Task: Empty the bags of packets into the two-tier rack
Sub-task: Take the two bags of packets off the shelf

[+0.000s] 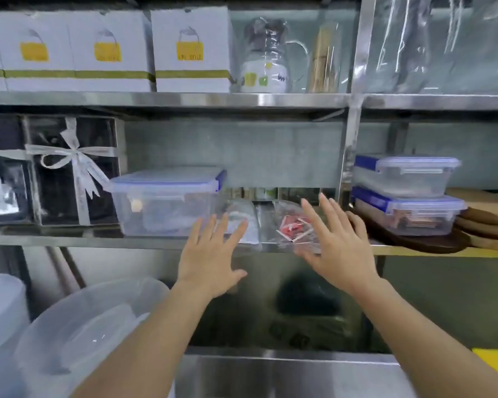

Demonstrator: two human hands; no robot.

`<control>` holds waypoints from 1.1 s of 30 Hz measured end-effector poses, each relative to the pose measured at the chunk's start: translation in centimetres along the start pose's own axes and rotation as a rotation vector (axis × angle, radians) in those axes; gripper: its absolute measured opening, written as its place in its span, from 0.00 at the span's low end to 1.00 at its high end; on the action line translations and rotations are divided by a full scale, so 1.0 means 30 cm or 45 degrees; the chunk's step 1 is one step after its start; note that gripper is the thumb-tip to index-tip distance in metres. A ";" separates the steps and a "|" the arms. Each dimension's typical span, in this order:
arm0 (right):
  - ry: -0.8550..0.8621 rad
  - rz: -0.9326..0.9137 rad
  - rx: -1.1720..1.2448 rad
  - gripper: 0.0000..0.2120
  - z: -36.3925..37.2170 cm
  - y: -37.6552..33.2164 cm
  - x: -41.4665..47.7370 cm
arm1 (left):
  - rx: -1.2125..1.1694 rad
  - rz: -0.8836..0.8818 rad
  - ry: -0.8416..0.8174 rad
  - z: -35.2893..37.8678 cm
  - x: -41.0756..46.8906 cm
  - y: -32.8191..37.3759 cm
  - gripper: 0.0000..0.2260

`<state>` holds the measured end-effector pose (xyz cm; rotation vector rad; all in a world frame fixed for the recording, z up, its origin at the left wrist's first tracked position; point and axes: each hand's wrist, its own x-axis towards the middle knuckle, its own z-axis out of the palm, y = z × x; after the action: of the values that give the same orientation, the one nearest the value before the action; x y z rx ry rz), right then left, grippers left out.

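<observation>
Two clear plastic bags lie on the steel shelf [144, 241] in front of me. The right bag [292, 225] holds several red and white packets. The left bag [246, 222] looks pale, and its contents are hard to tell. My left hand [210, 258] is raised with fingers spread, its fingertips just in front of the left bag. My right hand [338, 248] is also spread flat, beside and partly over the bag of red packets. Neither hand holds anything. No two-tier rack is recognisable in view.
A clear lidded box [167, 202] stands left of the bags; two stacked lidded boxes [406, 193] sit on wooden boards [483, 225] at right. A ribboned gift box [72, 170] is far left. White cartons [190, 50] fill the upper shelf. Clear bowls [78, 334] sit low left.
</observation>
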<state>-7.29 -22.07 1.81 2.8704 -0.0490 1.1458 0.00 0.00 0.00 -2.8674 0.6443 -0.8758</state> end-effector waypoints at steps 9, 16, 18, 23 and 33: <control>-0.116 0.011 -0.256 0.16 0.089 0.030 0.011 | -0.313 -0.222 0.354 0.062 0.015 0.050 0.12; 0.200 0.195 0.113 0.11 0.079 0.019 -0.059 | -1.087 -0.730 0.462 0.076 -0.072 0.082 0.07; 0.259 0.282 0.282 0.08 0.082 0.018 -0.074 | -1.466 -0.917 0.495 0.063 -0.091 0.100 0.09; 0.260 0.768 1.128 0.19 0.068 -0.002 -0.090 | -2.759 -1.604 0.503 0.033 -0.095 0.098 0.11; -0.321 1.392 2.576 0.41 0.055 -0.042 -0.073 | -2.495 -1.504 0.083 -0.016 -0.013 0.098 0.06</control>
<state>-7.67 -20.88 -0.93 5.0905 -1.3682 0.9609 -1.65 -2.48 -0.36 -5.0229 -1.2770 0.0390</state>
